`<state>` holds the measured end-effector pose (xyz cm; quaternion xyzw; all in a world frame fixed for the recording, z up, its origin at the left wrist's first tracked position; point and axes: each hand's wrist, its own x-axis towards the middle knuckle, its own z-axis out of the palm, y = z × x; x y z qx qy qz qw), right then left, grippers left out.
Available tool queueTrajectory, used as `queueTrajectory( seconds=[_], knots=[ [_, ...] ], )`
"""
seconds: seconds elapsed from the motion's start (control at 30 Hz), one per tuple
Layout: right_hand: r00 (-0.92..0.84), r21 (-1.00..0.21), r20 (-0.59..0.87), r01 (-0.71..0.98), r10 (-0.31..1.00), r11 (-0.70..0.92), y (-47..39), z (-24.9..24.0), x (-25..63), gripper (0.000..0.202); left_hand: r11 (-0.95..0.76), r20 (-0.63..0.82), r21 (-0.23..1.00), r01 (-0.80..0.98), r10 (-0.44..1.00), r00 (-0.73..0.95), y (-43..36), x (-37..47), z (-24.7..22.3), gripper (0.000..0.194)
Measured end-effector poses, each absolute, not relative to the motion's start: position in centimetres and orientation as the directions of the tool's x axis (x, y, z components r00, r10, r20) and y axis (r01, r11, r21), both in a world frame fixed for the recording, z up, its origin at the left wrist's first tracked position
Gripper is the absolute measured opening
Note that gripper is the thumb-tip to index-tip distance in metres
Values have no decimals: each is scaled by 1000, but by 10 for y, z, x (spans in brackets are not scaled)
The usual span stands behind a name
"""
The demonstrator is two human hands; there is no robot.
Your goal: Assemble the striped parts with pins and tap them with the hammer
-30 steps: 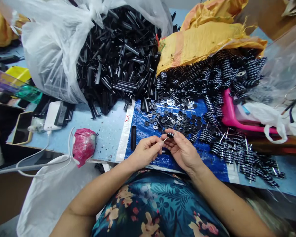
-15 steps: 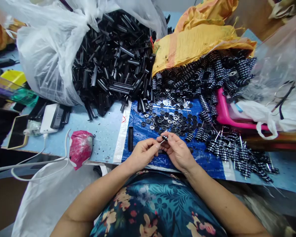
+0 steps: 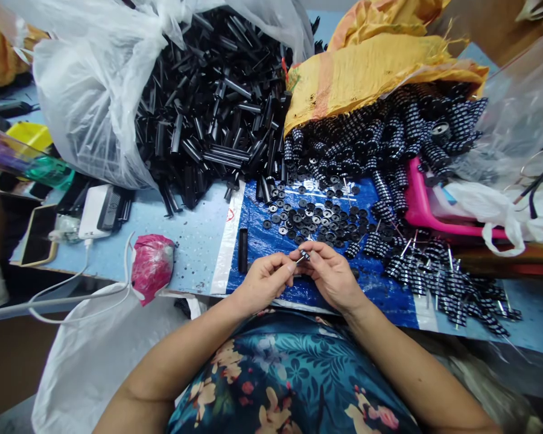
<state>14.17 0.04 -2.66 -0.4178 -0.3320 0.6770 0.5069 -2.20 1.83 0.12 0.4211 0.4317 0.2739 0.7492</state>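
1. Together, the left hand (image 3: pixel 266 282) pinches a thin rod (image 3: pixel 300 260) and the right hand (image 3: pixel 335 278) grasps the small black piece (image 3: pixel 304 255) at its end, over the blue sheet (image 3: pixel 371 289).
2. Beyond, black discs (image 3: pixel 323 220) crowd the sheet.
3. Black tubes (image 3: pixel 217 108) and the yellow sack (image 3: pixel 344 75) block the back.

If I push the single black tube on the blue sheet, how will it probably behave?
The black tube is probably stiff, as it lies straight. Its narrow, seemingly rounded shape suggests it may roll sideways. The blue sheet looks shiny, so sliding seems possible too.
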Motion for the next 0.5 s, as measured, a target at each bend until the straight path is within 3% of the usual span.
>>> queueTrajectory(
  seconds=[0.1, 0.2, 0.27, 0.33, 0.4, 0.5],
  knots=[
    [-119, -990, -78, -107, 990, -91, 0, -27, 148, 24, 507, -404, 855, -107, 781, 476, 15, -22, -3, 41],
    [-107, -950, 119, 276, 987, 145, 4, -22, 168, 26, 498, -378, 841, -214, 822, 426, 12, -28, -6, 38],
    [-56, -794, 259, 557, 964, 245, 9, -20, 188, 27, 461, -358, 848, -261, 862, 360, 12, -35, -7, 39],
    [-92, -560, 345, 779, 934, 283, 15, -20, 204, 25, 421, -343, 863, -280, 894, 289, 14, -43, -6, 39],
    [-222, -351, 312, 877, 924, 329, 20, -23, 214, 22, 400, -337, 871, -286, 909, 246, 19, -49, -5, 34],
    [-320, -218, 242, 902, 916, 373, 26, -30, 216, 23, 381, -327, 879, -286, 919, 221, 25, -63, -4, 28]
  ],
)
